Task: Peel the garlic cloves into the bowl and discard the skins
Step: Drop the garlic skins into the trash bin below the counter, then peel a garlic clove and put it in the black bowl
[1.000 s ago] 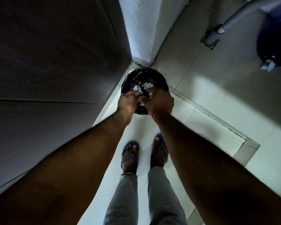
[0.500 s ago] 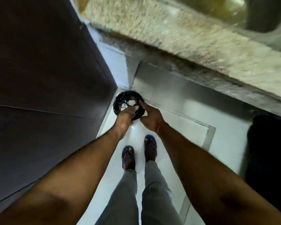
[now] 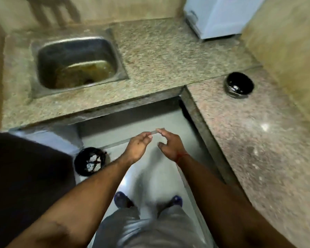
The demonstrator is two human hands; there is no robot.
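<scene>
down on the floor by the dark cabinet (image 3: 25, 176), the black-lined bin (image 3: 89, 161) is sitting with pale garlic skins (image 3: 91, 166) showing inside it. we are holding both hands above the floor, well apart from that bin: our left hand (image 3: 137, 148) and right hand (image 3: 170, 146) are meeting at the fingertips, fingers loosely curved, and something small and pale seems to be sitting between them, though the blur is keeping us from telling whether anything is really being pinched. the dark bowl (image 3: 239, 85) is standing on the bench (image 3: 258, 149) to our right, its contents too small to read. we are judging that any scrap clinging to the fingers could be falling on the floor or ending up in the bowl.
</scene>
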